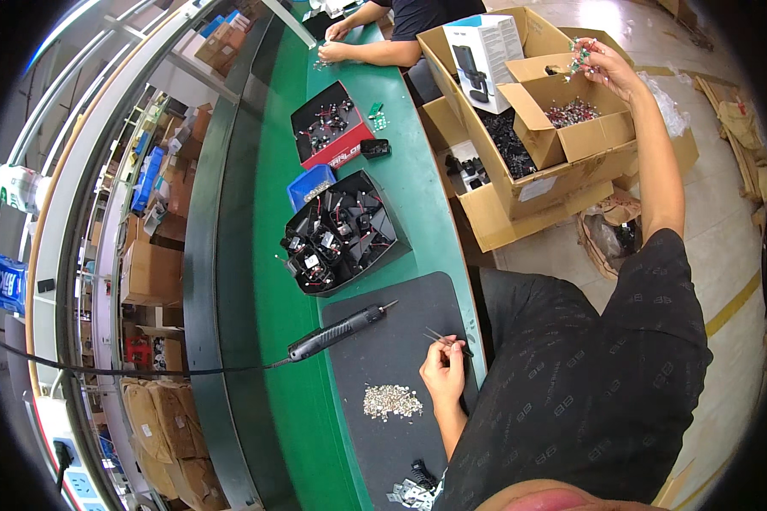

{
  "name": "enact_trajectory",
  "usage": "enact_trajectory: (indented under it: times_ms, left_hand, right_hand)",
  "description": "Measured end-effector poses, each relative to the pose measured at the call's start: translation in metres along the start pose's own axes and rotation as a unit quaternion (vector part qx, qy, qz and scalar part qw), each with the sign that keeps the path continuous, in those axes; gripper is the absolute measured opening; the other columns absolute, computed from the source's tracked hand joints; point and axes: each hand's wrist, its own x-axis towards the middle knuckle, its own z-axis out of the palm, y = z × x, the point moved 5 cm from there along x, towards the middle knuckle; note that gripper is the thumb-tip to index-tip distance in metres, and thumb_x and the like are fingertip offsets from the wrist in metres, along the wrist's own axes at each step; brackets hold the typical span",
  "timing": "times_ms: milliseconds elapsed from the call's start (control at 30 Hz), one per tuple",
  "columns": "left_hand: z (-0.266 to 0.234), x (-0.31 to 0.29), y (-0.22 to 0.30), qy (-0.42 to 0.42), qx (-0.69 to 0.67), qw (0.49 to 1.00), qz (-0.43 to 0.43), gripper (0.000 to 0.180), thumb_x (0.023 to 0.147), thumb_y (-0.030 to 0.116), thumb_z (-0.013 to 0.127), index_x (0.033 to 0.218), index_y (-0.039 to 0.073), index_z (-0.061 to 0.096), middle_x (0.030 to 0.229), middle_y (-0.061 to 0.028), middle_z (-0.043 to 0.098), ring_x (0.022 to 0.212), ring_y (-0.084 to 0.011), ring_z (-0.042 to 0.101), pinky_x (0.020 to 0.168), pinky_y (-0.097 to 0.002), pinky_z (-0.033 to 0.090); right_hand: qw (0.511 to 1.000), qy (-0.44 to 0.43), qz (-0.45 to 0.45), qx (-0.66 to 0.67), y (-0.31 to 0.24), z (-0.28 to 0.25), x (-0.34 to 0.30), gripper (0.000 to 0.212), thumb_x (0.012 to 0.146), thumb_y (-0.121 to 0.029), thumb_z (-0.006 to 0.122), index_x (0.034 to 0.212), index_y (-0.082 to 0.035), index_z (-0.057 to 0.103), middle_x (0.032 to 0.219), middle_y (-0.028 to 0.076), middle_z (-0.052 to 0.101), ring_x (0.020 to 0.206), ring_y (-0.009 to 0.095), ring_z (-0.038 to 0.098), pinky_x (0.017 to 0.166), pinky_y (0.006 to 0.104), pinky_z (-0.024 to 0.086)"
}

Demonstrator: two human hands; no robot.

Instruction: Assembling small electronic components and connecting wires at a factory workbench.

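My left hand [443, 372] rests at the right edge of a black mat [358, 460], its fingers pinched round thin metal tweezers [436, 337]. Far to the right, my right hand [607, 70] is raised above a small open carton [601, 149] of tiny red, white and silvery parts. Its fingers close on a cluster of small green circuit boards with wires [581, 58]. On the mat lies a heap of small silvery metal pieces [392, 401]. An electric screwdriver [337, 334] lies across the mat's left edge, bit pointing up and right.
Beyond the mat stand a black tray of wired black housings [332, 243], a blue bin [309, 184] and a red box [332, 153]. A large carton [537, 183] stands right of the bench. Another person's hands [332, 44] work at the far end. Shelving [209, 255] runs along the left.
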Motion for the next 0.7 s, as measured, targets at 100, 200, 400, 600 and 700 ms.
enact_trajectory:
  times_ms: [100,200,400,600,700]
  left_hand:
    - [0.004,0.0,0.004,0.005,-0.021,1.0,-0.015,0.005,0.089,0.0,0.058,0.092,-0.003,0.057,0.095,-0.0101,0.065,0.08,-0.0146,0.065,0.066,-0.0245,0.051]
    - [0.003,-0.002,0.006,0.006,-0.007,1.0,-0.012,0.005,0.088,0.0,0.058,0.093,-0.003,0.057,0.096,-0.0103,0.064,0.079,-0.0144,0.065,0.066,-0.0246,0.051]
    - [0.005,-0.002,0.024,0.026,0.069,0.997,-0.02,0.013,0.084,0.006,0.064,0.096,0.001,0.063,0.062,-0.0033,0.056,0.055,-0.0074,0.05,0.055,-0.0247,0.045]
    - [0.003,0.011,0.035,-0.008,0.103,0.992,0.076,0.015,0.084,0.014,0.06,0.096,0.005,0.062,0.07,-0.0124,0.059,0.06,-0.0284,0.059,0.058,-0.0364,0.048]
    - [-0.003,0.006,0.032,0.006,0.089,0.99,0.108,0.013,0.082,0.015,0.057,0.088,0.005,0.059,0.075,-0.0151,0.061,0.069,-0.0355,0.061,0.063,-0.0434,0.049]
  right_hand:
    - [1.0,-0.03,0.006,-0.005,-0.01,0.019,-0.004,0.036,0.084,-0.008,0.053,0.12,-0.008,0.048,0.099,-0.001,0.056,0.077,0.003,0.054,0.061,0.0148,0.048]
    - [0.992,-0.109,-0.015,-0.057,-0.04,0.068,-0.003,0.042,0.077,-0.008,0.056,0.118,-0.008,0.049,0.097,0.002,0.057,0.071,0.005,0.054,0.058,0.0151,0.046]
    - [0.912,-0.388,-0.039,-0.13,-0.082,0.248,-0.013,0.038,0.072,-0.006,0.06,0.11,-0.007,0.052,0.093,0.003,0.057,0.072,0.009,0.058,0.058,0.0219,0.05]
    - [0.694,-0.7,-0.09,-0.145,-0.063,0.457,-0.105,0.033,0.066,0.004,0.056,0.098,-0.004,0.053,0.09,0.001,0.056,0.077,0.008,0.054,0.063,0.0228,0.047]
    - [0.55,-0.812,-0.101,-0.166,-0.052,0.54,-0.19,0.034,0.067,0.004,0.056,0.1,-0.002,0.055,0.088,0.002,0.057,0.08,0.009,0.054,0.07,0.0257,0.048]
